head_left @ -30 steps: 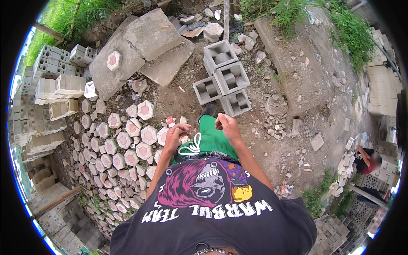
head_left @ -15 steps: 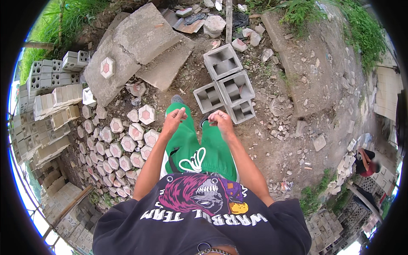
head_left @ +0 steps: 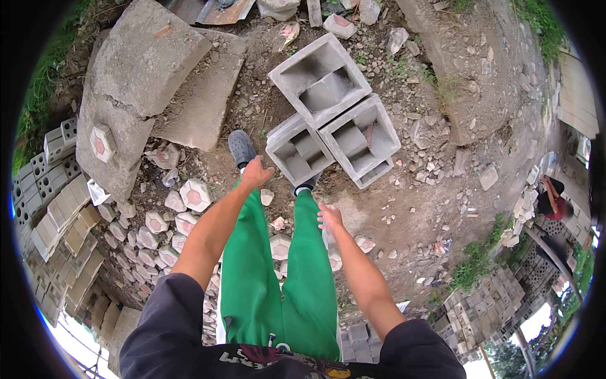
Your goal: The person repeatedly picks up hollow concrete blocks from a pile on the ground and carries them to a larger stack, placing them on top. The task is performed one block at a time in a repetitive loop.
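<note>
The hands had moved apart, and the left hand [head_left: 257, 172], fingers loosely bent and seemingly empty, had reached to the right of the cracked slab [head_left: 151, 57], close beside the concrete blocks [head_left: 322, 115] standing there, though I could not tell whether it touched them. The right hand [head_left: 329, 218], half open with nothing seen in it, hung farther right of the slab, so no block looked gripped.

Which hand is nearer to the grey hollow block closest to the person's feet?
Left. The left hand appears just left of the grey hollow block; the right hand is farther back toward the body, beside the right leg.
</note>
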`<state>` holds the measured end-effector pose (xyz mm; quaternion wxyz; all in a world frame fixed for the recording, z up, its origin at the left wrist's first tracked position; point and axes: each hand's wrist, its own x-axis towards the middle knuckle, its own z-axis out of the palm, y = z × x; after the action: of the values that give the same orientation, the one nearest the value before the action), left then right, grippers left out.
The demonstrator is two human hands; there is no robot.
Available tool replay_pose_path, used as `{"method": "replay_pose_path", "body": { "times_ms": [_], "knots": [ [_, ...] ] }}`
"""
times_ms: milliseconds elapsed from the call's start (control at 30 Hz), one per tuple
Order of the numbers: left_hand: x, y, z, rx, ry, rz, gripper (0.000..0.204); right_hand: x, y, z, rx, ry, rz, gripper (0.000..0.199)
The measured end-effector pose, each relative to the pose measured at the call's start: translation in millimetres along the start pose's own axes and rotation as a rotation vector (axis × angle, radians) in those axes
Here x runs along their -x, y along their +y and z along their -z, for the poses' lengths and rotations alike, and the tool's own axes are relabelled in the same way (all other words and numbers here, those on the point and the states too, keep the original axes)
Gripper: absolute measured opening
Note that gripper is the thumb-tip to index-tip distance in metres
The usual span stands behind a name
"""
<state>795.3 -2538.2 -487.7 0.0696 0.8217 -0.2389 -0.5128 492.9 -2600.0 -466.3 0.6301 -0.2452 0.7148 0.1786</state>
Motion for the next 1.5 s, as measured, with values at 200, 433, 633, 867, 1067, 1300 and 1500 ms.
{"method": "replay_pose_path", "body": {
  "times_ms": [200, 433, 633, 867, 1067, 1300, 1500],
  "knots": [
    [-112, -21, -46, 0.068, 0.017, -0.054, 0.083, -103, -67, -28, -0.167, 0.01, -0.012, 0.071],
    [-117, -9, -62, -0.177, 0.126, -0.09, 0.078, -165, -76, -54, -0.42, 0.15, 0.031, 0.081],
    [-118, -24, -65, -0.037, 0.116, -0.13, 0.079, -195, -66, -70, -0.55, 0.286, 0.094, 0.074],
    [-120, -37, -85, -0.009, 0.194, -0.174, 0.078, -215, -54, -61, -0.629, 0.186, 0.199, 0.058],
    [-86, -73, -121, 0.222, 0.217, -0.071, 0.08, -224, -25, -57, -0.471, 0.162, 0.267, 0.057],
    [-82, -91, -117, 0.519, 0.082, 0.006, 0.081, -225, -22, -55, -0.364, 0.113, 0.316, 0.059],
    [-148, -97, -101, 0.897, -0.153, 0.39, 0.082, -186, -43, -42, -0.345, -0.179, 0.295, 0.062]
  ]
}}
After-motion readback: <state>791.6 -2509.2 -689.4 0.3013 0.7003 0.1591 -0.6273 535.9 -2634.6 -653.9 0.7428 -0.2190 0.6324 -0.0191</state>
